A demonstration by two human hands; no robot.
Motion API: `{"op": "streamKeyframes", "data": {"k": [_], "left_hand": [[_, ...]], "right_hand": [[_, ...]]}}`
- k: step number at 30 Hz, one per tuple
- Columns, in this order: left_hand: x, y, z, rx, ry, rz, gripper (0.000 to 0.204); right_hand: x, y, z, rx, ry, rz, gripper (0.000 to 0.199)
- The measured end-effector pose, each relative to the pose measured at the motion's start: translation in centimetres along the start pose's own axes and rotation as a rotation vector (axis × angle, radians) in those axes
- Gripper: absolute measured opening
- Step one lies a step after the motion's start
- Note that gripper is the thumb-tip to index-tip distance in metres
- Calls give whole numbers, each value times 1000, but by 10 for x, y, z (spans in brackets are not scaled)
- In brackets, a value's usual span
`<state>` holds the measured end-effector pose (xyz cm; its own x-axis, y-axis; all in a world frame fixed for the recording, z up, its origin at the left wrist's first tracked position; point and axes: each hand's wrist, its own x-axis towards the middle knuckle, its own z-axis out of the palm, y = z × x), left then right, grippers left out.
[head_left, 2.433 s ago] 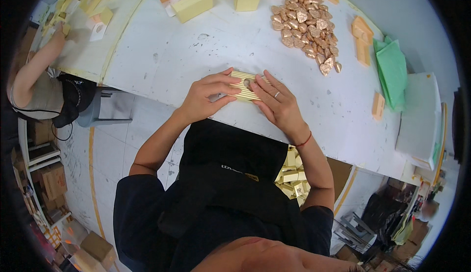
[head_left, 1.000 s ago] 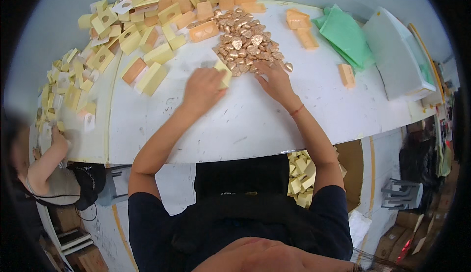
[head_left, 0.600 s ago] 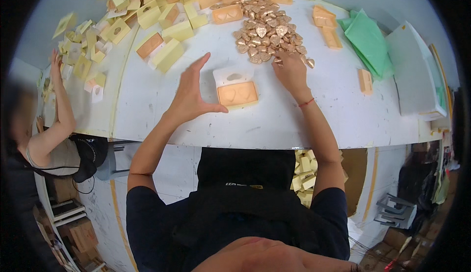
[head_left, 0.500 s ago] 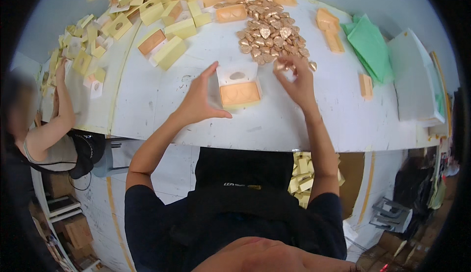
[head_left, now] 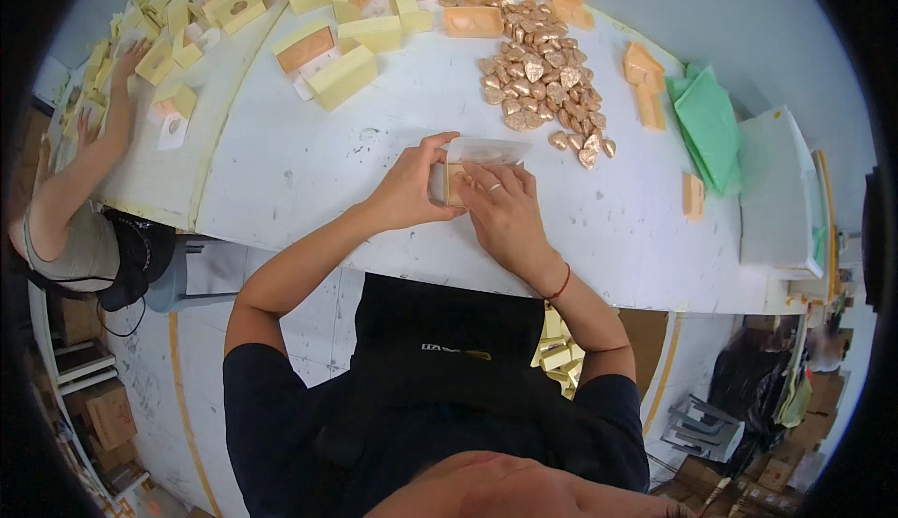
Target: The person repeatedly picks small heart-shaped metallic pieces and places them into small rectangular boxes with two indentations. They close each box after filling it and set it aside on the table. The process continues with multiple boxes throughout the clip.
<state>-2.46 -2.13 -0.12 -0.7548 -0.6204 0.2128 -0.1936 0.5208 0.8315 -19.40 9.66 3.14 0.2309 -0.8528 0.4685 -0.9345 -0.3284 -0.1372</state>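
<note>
I have the small pale-yellow cardboard box (head_left: 465,167) grasped in both my left hand (head_left: 412,191) and right hand (head_left: 505,209), near table edge; I judge I'm closing its flap, which needs tucking next.

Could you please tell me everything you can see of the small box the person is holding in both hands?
The small box is pale yellow card with a whitish flap raised at its far side. It sits on the white table near its front edge, just short of the pile of gold heart-shaped pieces. The left hand grips its left side; the right hand lies over its front, hiding the inside.
</note>
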Motion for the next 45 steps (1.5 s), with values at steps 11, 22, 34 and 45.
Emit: {"op": "streamKeyframes", "data": {"k": [11,22,34,45], "left_hand": [[-1,-5,5,67,-7,23,107],[-4,2,2,88,-11,19,103],[-5,3,6,114,19,40,100],[-6,7,6,115,3,23,102]], "right_hand": [[0,101,-21,-39,247,333,25],[-20,129,-28,139,-222,456,17],[0,16,-25,-58,244,282,28],[-11,33,-10,1,110,268,24]]}}
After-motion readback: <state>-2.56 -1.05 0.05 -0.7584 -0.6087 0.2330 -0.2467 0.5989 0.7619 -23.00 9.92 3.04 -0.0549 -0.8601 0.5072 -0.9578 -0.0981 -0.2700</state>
